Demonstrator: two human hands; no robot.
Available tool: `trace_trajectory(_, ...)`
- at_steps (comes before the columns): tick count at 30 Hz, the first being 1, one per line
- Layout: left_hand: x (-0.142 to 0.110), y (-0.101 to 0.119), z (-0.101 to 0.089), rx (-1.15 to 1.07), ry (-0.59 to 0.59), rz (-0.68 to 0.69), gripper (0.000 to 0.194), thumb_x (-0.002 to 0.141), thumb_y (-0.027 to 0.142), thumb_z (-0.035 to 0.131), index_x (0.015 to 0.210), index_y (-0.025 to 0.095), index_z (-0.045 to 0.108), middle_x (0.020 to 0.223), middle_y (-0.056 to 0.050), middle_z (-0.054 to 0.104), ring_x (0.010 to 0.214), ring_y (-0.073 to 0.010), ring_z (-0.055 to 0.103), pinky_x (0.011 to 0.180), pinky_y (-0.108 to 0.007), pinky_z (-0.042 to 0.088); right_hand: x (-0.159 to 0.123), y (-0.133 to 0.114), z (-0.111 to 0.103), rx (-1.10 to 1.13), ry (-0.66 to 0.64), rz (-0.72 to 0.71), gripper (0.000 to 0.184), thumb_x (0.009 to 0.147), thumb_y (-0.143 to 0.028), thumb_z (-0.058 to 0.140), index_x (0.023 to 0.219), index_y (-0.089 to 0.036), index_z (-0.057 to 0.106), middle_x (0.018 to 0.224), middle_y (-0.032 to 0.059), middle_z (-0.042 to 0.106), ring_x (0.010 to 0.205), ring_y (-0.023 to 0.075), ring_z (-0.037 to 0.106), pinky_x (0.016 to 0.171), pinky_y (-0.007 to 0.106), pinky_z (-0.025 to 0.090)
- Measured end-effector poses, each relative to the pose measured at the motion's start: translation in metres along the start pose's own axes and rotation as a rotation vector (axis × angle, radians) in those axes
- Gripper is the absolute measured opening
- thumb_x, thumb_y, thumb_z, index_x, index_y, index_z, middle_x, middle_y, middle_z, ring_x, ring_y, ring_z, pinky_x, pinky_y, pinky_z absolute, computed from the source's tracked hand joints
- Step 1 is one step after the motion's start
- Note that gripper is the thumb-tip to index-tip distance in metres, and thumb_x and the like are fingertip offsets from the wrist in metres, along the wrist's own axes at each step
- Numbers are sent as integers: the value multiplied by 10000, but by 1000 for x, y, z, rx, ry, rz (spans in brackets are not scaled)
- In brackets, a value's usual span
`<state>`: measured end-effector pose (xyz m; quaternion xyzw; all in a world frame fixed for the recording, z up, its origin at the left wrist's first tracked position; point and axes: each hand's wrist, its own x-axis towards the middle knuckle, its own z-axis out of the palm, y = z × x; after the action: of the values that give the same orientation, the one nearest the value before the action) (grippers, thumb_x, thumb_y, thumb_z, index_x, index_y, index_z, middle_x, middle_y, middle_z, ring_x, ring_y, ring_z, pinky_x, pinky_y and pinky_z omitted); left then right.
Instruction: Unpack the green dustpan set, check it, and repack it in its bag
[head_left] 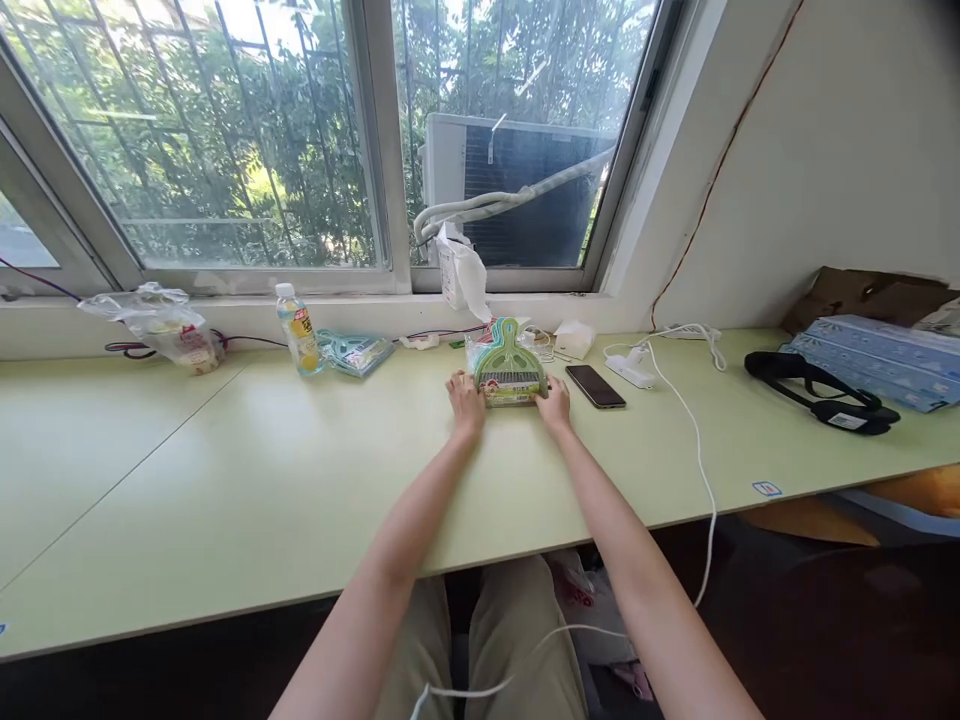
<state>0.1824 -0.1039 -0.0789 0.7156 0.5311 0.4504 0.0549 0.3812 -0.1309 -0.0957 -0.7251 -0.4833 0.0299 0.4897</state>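
Note:
A small green dustpan and brush set (509, 372) in clear packaging lies on the pale green table (262, 480), near the window sill. My left hand (466, 401) grips its left side with curled fingers. On the set's right side, my right hand (556, 404) holds it the same way. Both arms reach forward across the table from the near edge.
A black phone (595, 386) lies just right of the set, beside a white charger and cable (634, 371). A drink bottle (298, 329), plastic bags (161, 325), a teal packet (355, 351), black straps (821, 391) and blue boxes (885, 359) sit along the table.

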Motion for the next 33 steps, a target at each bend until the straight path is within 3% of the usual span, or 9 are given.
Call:
trace_trajectory(3, 1, 8, -2, 196, -6, 266, 505, 922, 174, 490, 1425, 157, 443, 1478, -208, 444, 1332, -329, 427, 1033, -498, 401, 3, 7, 6, 5, -17, -40, 584, 770, -245, 657, 1335, -128, 566, 1314, 190, 574, 1189, 281, 584, 1032, 429, 458)
trace_trajectory(6, -1, 17, -6, 293, -310, 749, 401, 963, 172, 392, 1332, 169, 550, 1350, -169, 569, 1258, -274, 504, 1004, -419, 432, 2, 12, 8, 22, -52, -41, 591, 795, -264, 626, 1364, -142, 521, 1265, 176, 590, 1126, 262, 608, 1001, 423, 478)
trace_trajectory(8, -3, 22, -6, 338, -490, 903, 323, 970, 212, 398, 1173, 137, 639, 1216, -169, 624, 1165, -267, 557, 906, -374, 482, -1, 11, 7, -2, -52, -54, 563, 812, -253, 606, 1357, -147, 515, 1265, 176, 586, 1152, 261, 591, 1016, 426, 469)
trace_trajectory(14, -11, 21, -1, 335, -510, 799, 318, 953, 189, 408, 1159, 108, 637, 1223, -165, 609, 1153, -255, 564, 857, -333, 523, -20, -18, -11, -139, 112, -295, 439, 893, -265, 544, 1313, -138, 512, 1293, 200, 553, 1252, 294, 502, 1057, 466, 426)
trace_trajectory(17, -14, 20, 2, 331, -534, 760, 366, 942, 154, 379, 1217, 88, 612, 1283, -177, 587, 1206, -260, 545, 833, -325, 542, -30, -33, -14, -143, -79, -446, 313, 961, -174, 363, 1178, -172, 589, 1092, 132, 650, 1049, 232, 608, 946, 376, 487)
trace_trajectory(21, -16, 13, -3, 291, -505, 722, 434, 945, 133, 337, 1327, 86, 537, 1390, -191, 522, 1283, -255, 506, 907, -324, 537, -31, -32, -13, -275, -268, -410, 334, 926, -89, 341, 993, -143, 665, 1048, 139, 669, 942, 225, 630, 867, 346, 503)
trace_trajectory(25, -12, 1, -19, 234, -461, 663, 512, 943, 187, 399, 1449, 116, 385, 1389, -191, 494, 1279, -270, 485, 930, -363, 540, -24, -20, -21, -265, -187, -322, 339, 917, -97, 365, 987, -133, 694, 1063, 140, 687, 947, 227, 640, 896, 356, 501)
trace_trajectory(29, -10, -3, -23, 232, -474, 631, 501, 903, 180, 473, 1396, 118, 413, 1357, -192, 481, 1277, -289, 460, 959, -392, 529, -24, -16, -25, -283, -101, -245, 331, 899, -118, 391, 967, -128, 715, 1030, 155, 706, 912, 245, 648, 879, 379, 503)
trace_trajectory(33, -11, -3, -18, 180, -477, 645, 506, 915, 230, 493, 1402, 130, 396, 1366, -203, 466, 1306, -307, 430, 1031, -451, 484, -30, -20, -22, -270, -146, -340, 334, 897, -121, 388, 980, -140, 711, 1037, 145, 707, 924, 248, 651, 873, 386, 507)
